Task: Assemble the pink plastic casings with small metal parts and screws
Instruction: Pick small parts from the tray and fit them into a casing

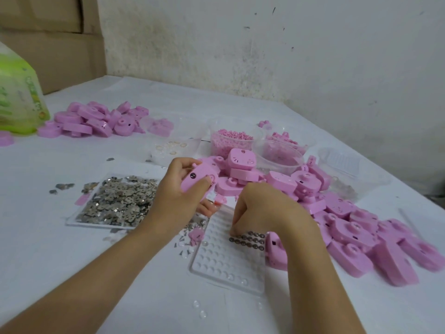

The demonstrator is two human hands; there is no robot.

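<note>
Your left hand grips a pink casing, just right of the flat tray of stamped metal pieces. You hold it off the worktop and tilted toward you, likely to take a part. Your right hand bunches its fingertips on the dark discs in the dimpled tray; whether they pinch one, I cannot tell. Loose casings crowd the worktop's right edge, within reach.

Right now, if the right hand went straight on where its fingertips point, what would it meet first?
Probably the dark round discs in the clear tray; the right hand looks nearly on them.
</note>
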